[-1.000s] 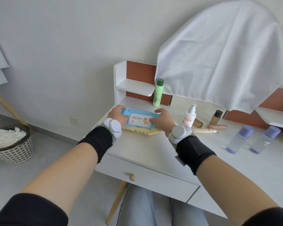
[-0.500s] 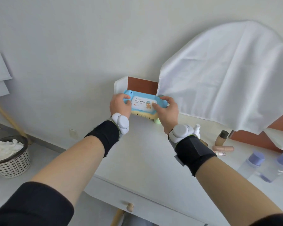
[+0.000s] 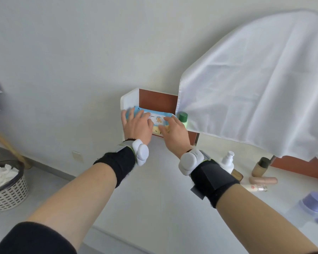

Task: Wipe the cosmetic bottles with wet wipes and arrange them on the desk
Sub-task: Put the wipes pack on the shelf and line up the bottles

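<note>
At far left a basket [image 3: 6, 182] of crumpled white tissue stands on the floor. My left hand [image 3: 136, 123] lies on the left end of the pack of wet wipes [image 3: 159, 119], its fingers [image 3: 128, 116] spread and fairly straight. The pack sits in the white shelf unit [image 3: 129, 98] at the back left of the worktop [image 3: 154, 198]. My right hand [image 3: 175, 130] covers the pack's right end, fingers laid over the top and thumb at the front edge; I cannot tell if it pinches or only presses. Just right of the pack stands a green-capped bottle [image 3: 183, 118], its body partly behind a hanging white cloth [image 3: 255, 85]. Farther right, well apart from my hands, are a white pump bottle [image 3: 228, 162], an upright foundation bottle [image 3: 260, 166], two tubes [image 3: 262, 180] lying flat and two purple-capped bottles [image 3: 313, 201]. The pack looks soft and light, with slick film that gives under pressure, so it is best taken by its short ends. The bottles look hard and smooth, likely slippery once wet; I would grip each round its body.
</note>
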The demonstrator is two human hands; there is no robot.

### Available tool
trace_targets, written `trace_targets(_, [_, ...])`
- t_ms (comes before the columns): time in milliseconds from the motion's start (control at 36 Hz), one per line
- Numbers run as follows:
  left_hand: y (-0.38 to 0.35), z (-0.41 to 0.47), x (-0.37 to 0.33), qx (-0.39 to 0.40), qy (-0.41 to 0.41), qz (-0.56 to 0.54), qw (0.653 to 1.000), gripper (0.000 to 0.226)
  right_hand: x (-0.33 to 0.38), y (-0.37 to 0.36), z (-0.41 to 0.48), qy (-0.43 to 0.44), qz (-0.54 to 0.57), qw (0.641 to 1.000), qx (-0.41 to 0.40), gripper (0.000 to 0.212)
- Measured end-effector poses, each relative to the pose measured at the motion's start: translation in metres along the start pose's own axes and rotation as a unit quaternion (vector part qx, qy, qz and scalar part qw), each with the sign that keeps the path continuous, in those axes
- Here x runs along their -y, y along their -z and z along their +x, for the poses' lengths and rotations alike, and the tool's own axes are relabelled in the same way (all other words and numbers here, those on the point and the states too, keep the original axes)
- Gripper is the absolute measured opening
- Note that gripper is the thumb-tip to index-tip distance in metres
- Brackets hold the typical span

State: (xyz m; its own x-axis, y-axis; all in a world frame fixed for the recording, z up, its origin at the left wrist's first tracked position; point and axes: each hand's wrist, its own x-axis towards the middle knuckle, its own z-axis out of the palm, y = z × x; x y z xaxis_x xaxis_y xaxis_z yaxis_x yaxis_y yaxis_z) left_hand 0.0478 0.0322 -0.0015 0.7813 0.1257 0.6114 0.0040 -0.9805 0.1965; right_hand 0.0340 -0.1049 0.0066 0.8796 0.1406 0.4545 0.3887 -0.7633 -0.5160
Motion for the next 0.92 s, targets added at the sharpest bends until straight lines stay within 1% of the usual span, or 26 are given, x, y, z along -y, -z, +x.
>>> trace_targets(111, [0.001, 0.005, -0.005, 0.033, 0.006, 0.014, 0.999, 0.036, -0.015, -0.011, 0.005, 0.044, -0.128, 0.990, 0.027, 0.042])
trace_targets(139, [0.001, 0.008, -0.006, 0.038, 0.001, 0.008, 0.999, 0.036, -0.017, -0.012, 0.006, 0.045, -0.153, 0.987, 0.029, 0.047])
trace_targets(222, [0.002, 0.017, -0.008, 0.067, -0.008, -0.023, 0.997, 0.037, -0.025, -0.020, 0.012, 0.046, -0.190, 0.980, 0.041, 0.076])
trace_targets(250, [0.002, 0.018, -0.008, 0.081, -0.004, -0.028, 0.996, 0.039, -0.024, -0.019, 0.011, 0.049, -0.200, 0.978, 0.043, 0.077])
trace_targets(306, [0.001, 0.021, -0.008, 0.112, 0.005, -0.022, 0.993, 0.046, -0.021, -0.016, 0.012, 0.065, -0.199, 0.977, 0.048, 0.065])
trace_targets(333, [0.000, 0.022, -0.009, 0.127, 0.009, -0.017, 0.992, 0.049, -0.017, -0.012, 0.012, 0.079, -0.193, 0.977, 0.053, 0.055])
trace_targets(361, [-0.001, 0.022, -0.010, 0.137, 0.012, -0.013, 0.990, 0.052, -0.016, -0.011, 0.011, 0.071, -0.172, 0.980, 0.070, 0.040])
trace_targets(389, [-0.002, 0.022, -0.011, 0.140, 0.015, -0.010, 0.990, 0.053, -0.019, -0.009, 0.011, 0.086, -0.172, 0.978, 0.083, 0.026])
trace_targets(417, [-0.003, 0.023, -0.009, 0.138, 0.020, -0.009, 0.990, 0.054, -0.017, -0.007, 0.011, 0.108, -0.169, 0.976, 0.081, 0.026])
trace_targets(444, [-0.004, 0.023, -0.011, 0.136, 0.023, -0.012, 0.990, 0.054, -0.019, -0.006, 0.013, 0.120, -0.168, 0.974, 0.088, 0.030])
trace_targets(472, [-0.004, 0.023, -0.012, 0.133, 0.025, -0.014, 0.991, 0.053, -0.015, -0.002, 0.010, 0.107, -0.165, 0.975, 0.101, 0.032])
trace_targets(500, [-0.005, 0.024, -0.011, 0.130, 0.026, -0.014, 0.991, 0.052, -0.013, -0.001, 0.010, 0.094, -0.160, 0.978, 0.091, 0.038])
trace_targets(556, [-0.005, 0.024, -0.012, 0.128, 0.023, -0.018, 0.991, 0.052, -0.013, 0.003, 0.006, 0.025, -0.110, 0.991, 0.078, 0.066])
trace_targets(583, [-0.005, 0.024, -0.012, 0.129, 0.022, -0.020, 0.991, 0.052, -0.011, 0.005, 0.002, -0.001, -0.090, 0.993, 0.071, 0.068])
trace_targets(639, [-0.004, 0.023, -0.013, 0.125, 0.027, -0.028, 0.991, 0.051, -0.009, 0.011, -0.006, -0.013, -0.045, 0.998, 0.045, 0.052])
trace_targets(667, [-0.003, 0.022, -0.014, 0.116, 0.032, -0.035, 0.992, 0.051, -0.010, 0.013, -0.010, -0.010, -0.033, 0.999, 0.026, 0.048])
trace_targets(722, [-0.003, 0.021, -0.015, 0.080, 0.038, -0.050, 0.995, 0.048, -0.011, 0.016, -0.016, -0.016, -0.027, 1.000, -0.007, 0.044])
trace_targets(778, [0.001, 0.018, -0.020, 0.043, 0.025, -0.068, 0.996, 0.045, -0.014, 0.020, -0.021, -0.022, -0.024, 0.999, -0.028, 0.040])
trace_targets(917, [0.012, -0.003, -0.043, 0.011, -0.026, -0.131, 0.991, 0.038, -0.019, 0.038, -0.039, -0.033, -0.036, 0.998, -0.041, 0.037])
